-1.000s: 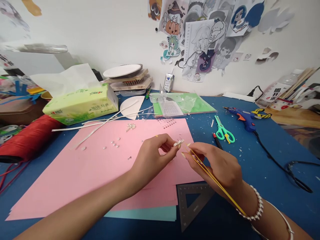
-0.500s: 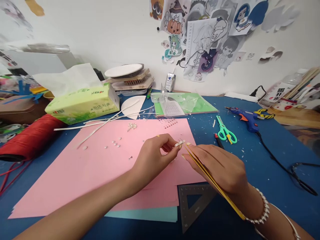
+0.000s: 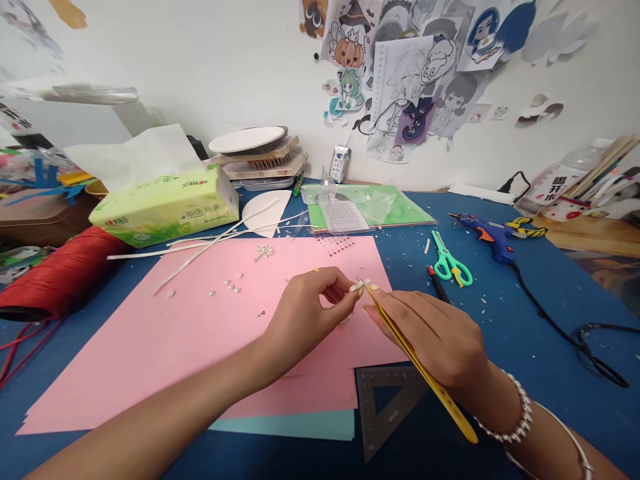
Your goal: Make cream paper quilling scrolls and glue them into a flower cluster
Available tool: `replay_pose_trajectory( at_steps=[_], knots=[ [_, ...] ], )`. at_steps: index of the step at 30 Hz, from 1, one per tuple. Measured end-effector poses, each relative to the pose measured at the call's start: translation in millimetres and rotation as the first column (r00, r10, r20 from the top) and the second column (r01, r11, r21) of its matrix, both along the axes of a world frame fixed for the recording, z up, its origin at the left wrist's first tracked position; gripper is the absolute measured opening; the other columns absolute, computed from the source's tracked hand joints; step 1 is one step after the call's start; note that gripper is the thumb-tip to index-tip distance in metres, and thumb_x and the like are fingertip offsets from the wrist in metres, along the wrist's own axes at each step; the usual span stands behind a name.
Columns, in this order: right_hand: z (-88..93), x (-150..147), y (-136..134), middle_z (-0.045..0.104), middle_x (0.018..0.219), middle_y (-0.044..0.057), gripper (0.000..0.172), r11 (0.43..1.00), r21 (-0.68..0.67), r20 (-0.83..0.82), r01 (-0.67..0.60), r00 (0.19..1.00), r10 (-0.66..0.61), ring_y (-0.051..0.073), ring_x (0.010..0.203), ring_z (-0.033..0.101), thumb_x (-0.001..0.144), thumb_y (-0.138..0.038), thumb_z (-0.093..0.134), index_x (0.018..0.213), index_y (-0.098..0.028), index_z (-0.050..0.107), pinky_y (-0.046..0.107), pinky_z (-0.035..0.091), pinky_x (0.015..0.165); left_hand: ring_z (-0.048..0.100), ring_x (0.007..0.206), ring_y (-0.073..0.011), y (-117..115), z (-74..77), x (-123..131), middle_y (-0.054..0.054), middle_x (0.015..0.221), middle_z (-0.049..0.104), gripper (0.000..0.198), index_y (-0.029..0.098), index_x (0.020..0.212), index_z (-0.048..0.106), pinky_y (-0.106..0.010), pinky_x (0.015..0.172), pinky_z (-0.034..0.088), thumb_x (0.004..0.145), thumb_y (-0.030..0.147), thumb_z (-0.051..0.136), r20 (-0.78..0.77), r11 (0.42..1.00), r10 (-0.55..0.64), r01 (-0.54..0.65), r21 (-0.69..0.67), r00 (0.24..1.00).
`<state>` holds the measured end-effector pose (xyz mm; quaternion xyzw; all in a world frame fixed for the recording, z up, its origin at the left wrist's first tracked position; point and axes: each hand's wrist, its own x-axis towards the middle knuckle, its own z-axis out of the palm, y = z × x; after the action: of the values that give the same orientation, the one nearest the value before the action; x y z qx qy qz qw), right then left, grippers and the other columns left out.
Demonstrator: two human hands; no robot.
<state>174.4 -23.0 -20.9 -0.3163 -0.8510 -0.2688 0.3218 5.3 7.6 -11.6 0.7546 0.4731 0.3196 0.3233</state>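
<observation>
Thumb and fingertips of my left hand [image 3: 315, 307] pinch a small white strip piece [image 3: 361, 285] above the pink paper [image 3: 200, 353]; its exact shape is partly hidden. Yellow tweezers [image 3: 430, 377] lie in the grip of my right hand [image 3: 435, 333], their tips meeting the white piece at my left fingertips. To the left on the pink paper are several small pearl beads [image 3: 230, 285], a bow-shaped ornament [image 3: 264, 251] and a tiny dark-and-silver piece [image 3: 261, 314]. A sheet of small gems [image 3: 341, 248] lies beyond my hands.
On the right are green scissors [image 3: 450, 260], a red-tipped pen [image 3: 439, 283] and a blue glue gun [image 3: 487, 233] with its cord. A triangle ruler [image 3: 367, 420] is near the front. Long white strips [image 3: 200, 252], a tissue pack [image 3: 170, 207] and a red thread spool [image 3: 60, 273] lie left.
The tweezers have turned in my right hand, showing more of their broad yellow side. Their tips are now closer in on the white piece. My left hand has hardly moved.
</observation>
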Motion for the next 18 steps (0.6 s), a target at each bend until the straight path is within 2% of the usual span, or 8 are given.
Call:
replay_pose_trajectory(
  at_steps=[8,18],
  knots=[
    [0.3,-1.0,0.0,0.067,0.075,0.010,0.024,0.996,0.085,0.051,-0.006,0.999,0.002,0.016,0.067,0.062,0.069,-0.010,0.062,0.091,-0.002,0.058,0.027,0.051,0.058,0.054,0.058,-0.0110,0.3,-1.3,0.0,0.001,0.062,0.060,0.014,0.016,0.065,0.055,-0.022,0.056,0.043,0.076,0.023,0.051,-0.007,1.000,0.004,-0.004,0.014,1.000],
    [3.6,-1.8,-0.3,0.067,0.074,0.010,0.022,0.995,0.094,0.134,-0.020,0.991,0.007,0.016,0.067,0.062,0.071,-0.010,0.060,0.091,-0.002,0.057,0.027,0.050,0.057,0.054,0.058,-0.0114,0.0,-1.7,0.5,0.001,0.061,0.059,0.015,0.016,0.065,0.055,-0.023,0.056,0.043,0.076,0.023,0.050,0.021,0.999,-0.005,0.005,-0.035,1.000]
  ],
)
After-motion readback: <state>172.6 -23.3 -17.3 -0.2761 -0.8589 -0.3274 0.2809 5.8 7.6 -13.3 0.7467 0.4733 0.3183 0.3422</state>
